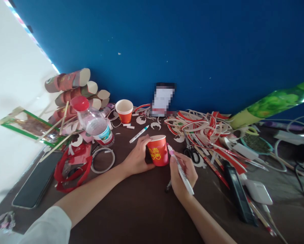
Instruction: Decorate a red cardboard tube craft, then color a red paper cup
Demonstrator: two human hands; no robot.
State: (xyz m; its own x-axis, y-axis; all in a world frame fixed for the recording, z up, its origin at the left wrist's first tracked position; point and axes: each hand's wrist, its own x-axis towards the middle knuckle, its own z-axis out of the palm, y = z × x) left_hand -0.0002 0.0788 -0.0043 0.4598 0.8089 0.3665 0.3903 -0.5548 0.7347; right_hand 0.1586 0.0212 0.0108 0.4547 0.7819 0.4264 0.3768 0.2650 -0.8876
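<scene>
A red paper cup (pixel 158 151) with yellow characters stands upright, slightly tilted, in front of me. My left hand (pixel 139 156) is closed round its left side, thumb near the rim. In my right hand (pixel 182 173) is a white marker pen (pixel 181 171) with a pinkish tip end, pointed at the cup's right side; whether the tip touches the cup I cannot tell. Behind the cup lies another white marker (pixel 139 134) with a teal end. Partly hidden by my right hand is a small dark object (pixel 168 186).
Stacked paper cups (pixel 124 110) stand behind, with a clear bottle (pixel 94 123) to their left. A phone (pixel 37 179) lies at far left. Paper strips (pixel 200 127), scissors (pixel 191 152) and a black stapler-like tool (pixel 239 193) crowd the right. A blue panel (pixel 167 40) closes the back.
</scene>
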